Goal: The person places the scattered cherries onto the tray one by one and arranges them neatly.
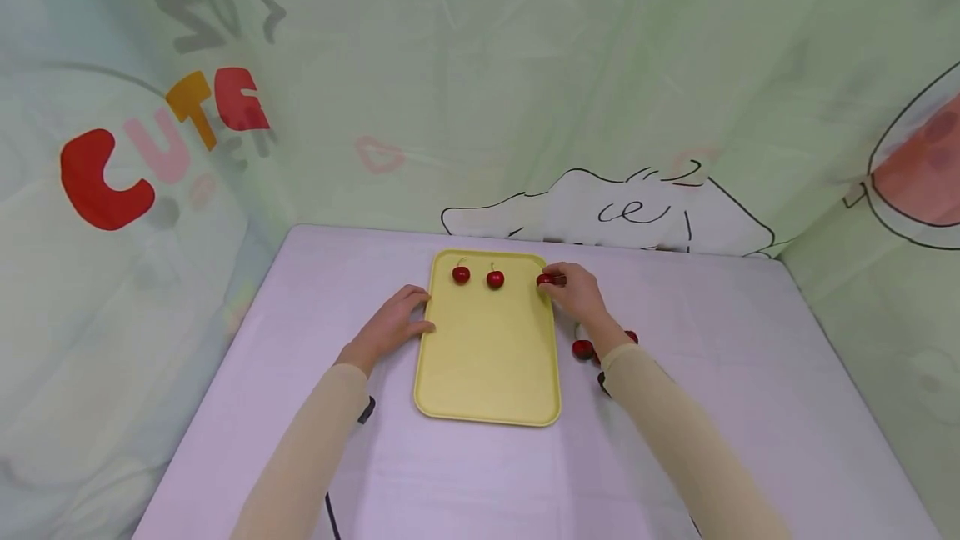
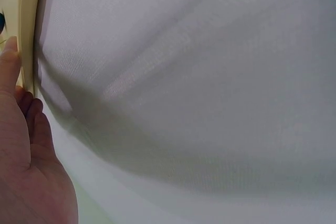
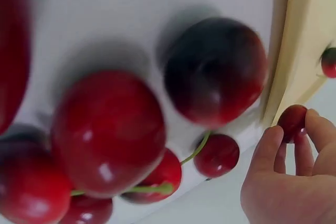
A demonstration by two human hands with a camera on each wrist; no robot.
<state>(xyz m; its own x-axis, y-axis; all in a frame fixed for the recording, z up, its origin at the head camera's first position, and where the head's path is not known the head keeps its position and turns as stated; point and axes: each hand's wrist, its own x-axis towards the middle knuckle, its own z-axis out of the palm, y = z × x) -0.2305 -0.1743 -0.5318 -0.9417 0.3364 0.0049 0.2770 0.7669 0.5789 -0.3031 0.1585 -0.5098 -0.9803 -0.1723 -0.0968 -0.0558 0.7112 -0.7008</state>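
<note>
A yellow rectangular tray [image 1: 487, 357] lies on the table. Two red cherries [image 1: 495, 279] with stems sit near its far edge, at the left and middle. My right hand [image 1: 577, 293] is over the tray's far right corner, pinching another cherry [image 3: 292, 122] between thumb and fingers. At the tray's left side, my left hand [image 1: 390, 325] grips the rim, thumb on top and fingers against the outer side, as the left wrist view shows. More cherries [image 3: 109, 132] lie on the cloth right of the tray, partly hidden by my right forearm in the head view.
A pale lilac cloth [image 1: 720, 340] covers the table. Printed curtains [image 1: 525, 90] hang behind it and on both sides. A dark cable [image 1: 332, 515] runs down by the left sleeve.
</note>
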